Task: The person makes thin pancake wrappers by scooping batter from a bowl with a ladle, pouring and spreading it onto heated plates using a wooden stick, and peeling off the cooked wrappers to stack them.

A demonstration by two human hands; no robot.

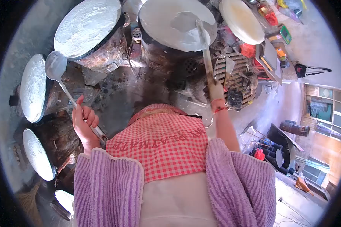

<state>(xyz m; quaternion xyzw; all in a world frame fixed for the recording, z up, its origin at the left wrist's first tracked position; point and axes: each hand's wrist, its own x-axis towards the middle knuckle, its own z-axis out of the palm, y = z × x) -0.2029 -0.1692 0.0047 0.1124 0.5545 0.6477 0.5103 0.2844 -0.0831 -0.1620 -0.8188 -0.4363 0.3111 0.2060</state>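
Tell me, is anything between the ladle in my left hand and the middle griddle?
Yes. The big white-coated griddle at upper left lies partly between the ladle in your left hand and the middle griddle. Nothing visible stands on it, so passing above should probably work.

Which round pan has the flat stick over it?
The top-middle pan, under the stick in the right hand; it alone shows a darker grey patch.

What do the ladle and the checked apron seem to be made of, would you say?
The ladle looks like smooth metal, perhaps stainless steel, given its grey sheen. The checked apron appears to be matte fabric, draping softly; cotton or synthetic, I can't tell.
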